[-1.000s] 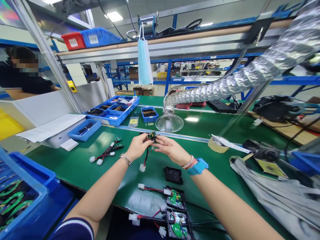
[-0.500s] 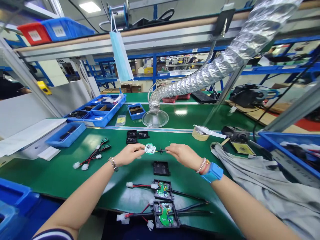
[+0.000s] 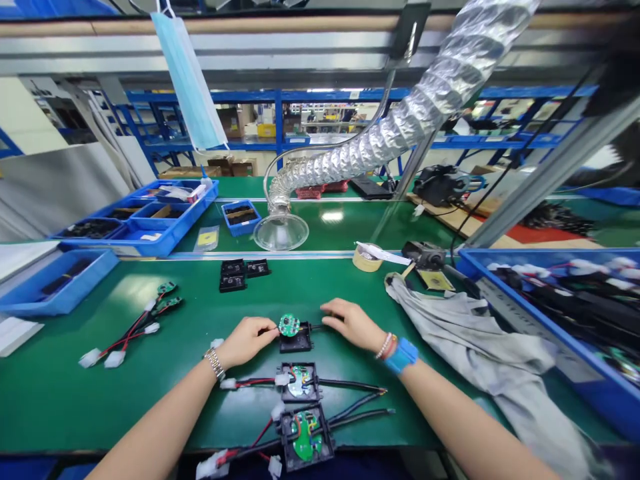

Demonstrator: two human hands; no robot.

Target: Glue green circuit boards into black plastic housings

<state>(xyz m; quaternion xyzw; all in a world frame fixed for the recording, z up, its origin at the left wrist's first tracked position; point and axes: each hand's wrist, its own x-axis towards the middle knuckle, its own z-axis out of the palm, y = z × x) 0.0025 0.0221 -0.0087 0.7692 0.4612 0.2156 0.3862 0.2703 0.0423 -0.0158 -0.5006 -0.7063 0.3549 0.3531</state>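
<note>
so i'm looking down at a green bench here, and the left hand (image 3: 245, 342) is pinching a round green circuit board (image 3: 289, 325) from its left side, with the fingertips closed on the edge as far as i can make out. the board is sitting right on top of a black plastic housing (image 3: 295, 342), around the middle of the frame, just above the finished units. a short black wire (image 3: 315, 327) is sticking out of it and pointing right, so the long axis of the piece is running left to right across the bench, straight at the other hand. the left hand is the nearer one, since it's touching the board.

the right hand (image 3: 353, 325) is sitting just right of the piece, well apart from the left, with its fingers (image 3: 327, 312) reaching in along the wire. can't tell if they're actually gripping it.

below them, two more housings with boards and red and black leads are lying toward the bottom middle. loose wire harnesses (image 3: 130, 337) are lying to the left, three empty black housings (image 3: 233, 275) are sitting upper middle, and a blue parts bin (image 3: 565, 363) is taking up the right edge, beside a grey cloth (image 3: 480, 340).
</note>
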